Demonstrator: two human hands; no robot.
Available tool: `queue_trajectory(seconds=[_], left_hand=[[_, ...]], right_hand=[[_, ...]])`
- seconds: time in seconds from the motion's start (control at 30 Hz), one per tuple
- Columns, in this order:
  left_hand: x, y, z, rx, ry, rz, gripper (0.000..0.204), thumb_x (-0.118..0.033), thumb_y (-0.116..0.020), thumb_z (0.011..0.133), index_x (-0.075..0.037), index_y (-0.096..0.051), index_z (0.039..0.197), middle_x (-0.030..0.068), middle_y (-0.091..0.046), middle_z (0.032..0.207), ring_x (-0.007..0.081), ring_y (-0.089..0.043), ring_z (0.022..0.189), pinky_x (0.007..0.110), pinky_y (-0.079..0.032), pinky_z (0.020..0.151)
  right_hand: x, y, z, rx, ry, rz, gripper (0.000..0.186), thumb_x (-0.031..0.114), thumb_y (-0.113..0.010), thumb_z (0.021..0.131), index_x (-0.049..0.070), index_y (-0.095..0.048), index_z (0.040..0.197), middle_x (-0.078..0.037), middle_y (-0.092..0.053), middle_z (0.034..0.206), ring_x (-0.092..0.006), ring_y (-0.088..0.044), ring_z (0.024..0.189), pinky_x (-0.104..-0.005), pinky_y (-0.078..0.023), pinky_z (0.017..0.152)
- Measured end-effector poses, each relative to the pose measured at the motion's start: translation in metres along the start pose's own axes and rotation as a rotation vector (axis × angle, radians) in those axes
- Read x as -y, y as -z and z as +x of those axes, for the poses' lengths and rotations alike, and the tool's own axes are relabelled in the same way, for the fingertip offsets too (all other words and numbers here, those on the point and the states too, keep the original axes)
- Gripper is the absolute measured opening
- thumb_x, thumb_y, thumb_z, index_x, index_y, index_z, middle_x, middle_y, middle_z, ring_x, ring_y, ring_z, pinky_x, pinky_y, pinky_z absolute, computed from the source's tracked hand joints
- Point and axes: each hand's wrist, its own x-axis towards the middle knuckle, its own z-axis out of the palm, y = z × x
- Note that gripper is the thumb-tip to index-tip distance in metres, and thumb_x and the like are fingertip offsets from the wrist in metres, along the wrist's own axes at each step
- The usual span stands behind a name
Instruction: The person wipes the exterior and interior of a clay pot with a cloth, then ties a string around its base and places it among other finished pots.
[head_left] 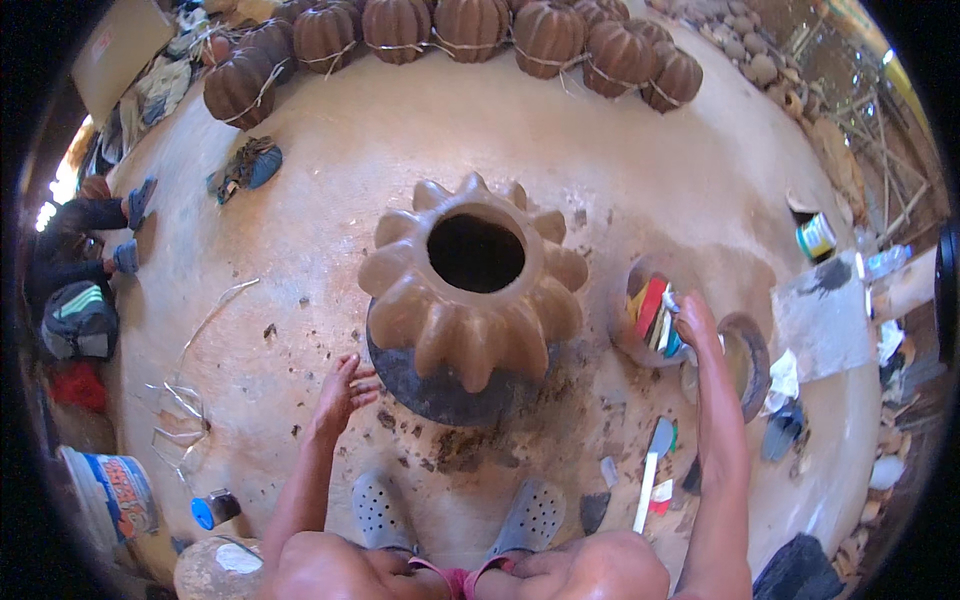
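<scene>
A large brown ribbed clay pot [556,265] with a round dark opening stands at the centre on a dark round base [420,395]. My left hand [348,388] hangs left of the base, its fingers apart and slightly curved, holding nothing. My right hand [694,318] is at a bowl [625,335] right of the pot, which holds several coloured flat pieces [648,305]. Its fingers are closed at the pieces; what they hold is unclear. A second bowl [752,385] is partly behind my right forearm. A white-handled scraper [651,465] lies on the floor nearer me.
Several tied ribbed pots [470,30] line the back. At the left are another person's legs [85,215], pale strips [182,410], a bucket [105,495] and a blue-lidded container [212,510]. A grey sheet [820,330] and a tin [815,235] lie at the right.
</scene>
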Motion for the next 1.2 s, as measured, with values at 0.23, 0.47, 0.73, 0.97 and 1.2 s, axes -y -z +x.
queue_trajectory(seconds=[0.23,0.47,0.73,0.97,1.2], left_hand=[[-0.063,-0.03,0.077,0.037,-0.133,0.182,0.059,-0.055,-0.053,0.106,-0.014,-0.049,0.149,0.0109,-0.061,0.136,0.0265,-0.063,0.114,0.044,-0.053,0.091],[-0.082,-0.06,0.127,0.067,-0.546,0.53,0.062,-0.056,-0.055,0.105,-0.002,-0.071,0.128,0.0138,-0.076,0.113,0.0214,-0.067,0.103,0.037,-0.05,0.093],[-0.059,-0.054,0.115,-0.025,-0.469,0.443,0.065,-0.059,-0.058,0.102,0.003,-0.07,0.122,0.0232,-0.074,0.111,0.0322,-0.07,0.104,0.043,-0.051,0.094],[0.021,-0.055,0.029,-0.274,-0.398,0.297,0.062,-0.052,-0.058,0.105,0.005,-0.06,0.128,0.0219,-0.071,0.115,0.0325,-0.068,0.109,0.043,-0.049,0.099],[0.116,-0.105,-0.099,0.505,0.436,-0.193,0.057,-0.03,-0.076,0.098,-0.001,-0.043,0.135,0.0185,-0.071,0.103,0.0269,-0.071,0.078,0.042,-0.06,0.062]], right_hand=[[0.156,0.223,-0.105,-0.742,0.616,0.108,0.046,-0.005,-0.064,0.09,0.009,-0.071,0.133,-0.015,-0.061,0.136,-0.0384,-0.067,0.113,-0.0435,-0.056,0.095],[0.3,0.271,-0.118,-0.646,1.118,-0.403,0.041,0.005,-0.067,0.083,0.007,-0.072,0.124,-0.004,-0.065,0.132,-0.0238,-0.068,0.108,-0.0338,-0.062,0.085],[0.313,0.258,-0.12,-0.531,1.015,-0.556,0.042,0.004,-0.066,0.086,0.011,-0.073,0.127,-0.005,-0.068,0.13,-0.0232,-0.068,0.107,-0.0337,-0.061,0.081],[0.316,0.255,-0.133,-0.474,0.904,-0.582,0.04,0.006,-0.067,0.084,0.011,-0.073,0.124,-0.006,-0.068,0.128,-0.0236,-0.067,0.105,-0.035,-0.06,0.08],[0.325,0.257,-0.139,-0.396,0.839,-0.586,0.038,0.006,-0.067,0.083,0.01,-0.074,0.12,-0.006,-0.068,0.122,-0.0242,-0.067,0.101,-0.0359,-0.059,0.08]])
